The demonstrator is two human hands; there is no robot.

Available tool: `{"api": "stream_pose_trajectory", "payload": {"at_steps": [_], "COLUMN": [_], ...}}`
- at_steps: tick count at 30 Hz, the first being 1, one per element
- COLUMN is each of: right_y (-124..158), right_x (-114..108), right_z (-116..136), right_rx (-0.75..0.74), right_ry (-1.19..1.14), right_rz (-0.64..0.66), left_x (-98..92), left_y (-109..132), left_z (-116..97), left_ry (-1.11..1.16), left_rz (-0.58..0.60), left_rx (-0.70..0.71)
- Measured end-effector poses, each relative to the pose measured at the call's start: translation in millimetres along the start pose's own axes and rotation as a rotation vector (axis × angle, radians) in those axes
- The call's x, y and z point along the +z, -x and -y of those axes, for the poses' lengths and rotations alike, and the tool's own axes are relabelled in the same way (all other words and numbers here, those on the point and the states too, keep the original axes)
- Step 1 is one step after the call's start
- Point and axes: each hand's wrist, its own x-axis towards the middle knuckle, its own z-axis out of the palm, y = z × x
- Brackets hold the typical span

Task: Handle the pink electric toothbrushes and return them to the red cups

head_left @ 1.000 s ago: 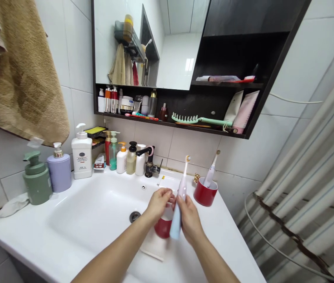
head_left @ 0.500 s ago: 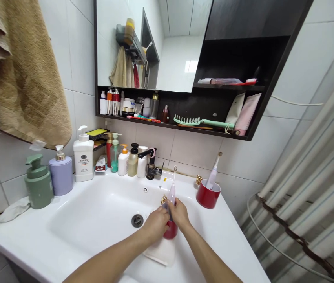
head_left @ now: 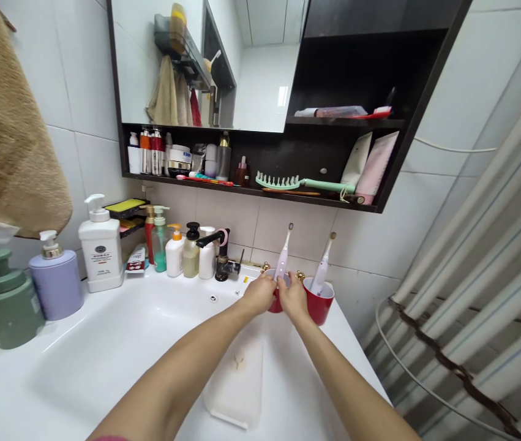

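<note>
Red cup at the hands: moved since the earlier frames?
Yes. Judged against the faucet, the held cup has gone back toward the wall, from well in front of it to its right, beside the other cup.

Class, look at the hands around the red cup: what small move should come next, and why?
Perhaps settle the held cup with the left hand and right hand: it is beside the other red cup, toothbrush standing inside, but whether it rests flat is unclear.

Red cup (head_left: 275, 304); pale toothbrush (head_left: 282, 263) inside, tilted
</note>
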Motion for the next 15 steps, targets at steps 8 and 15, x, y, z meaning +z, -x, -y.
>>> {"api": "stream_pose_trajectory", "payload": {"at_steps": [8,15], "right_y": [12.5,19.4], "right_x": [-8.6,-23.1], "right_z": [-19.2,-14.9], "right_rx": [-0.07,-0.085], "right_ry": [-0.05,-0.139], "right_rz": [-0.036,-0.104], "left_x": [12.9,5.3], "left_y": [-24.3,-20.2], "left_z": [-5.3,-11.2], "left_ry": [0.023,0.144], "left_rz": [0.013,-0.14], "left_rx": [-0.051,-0.057]}}
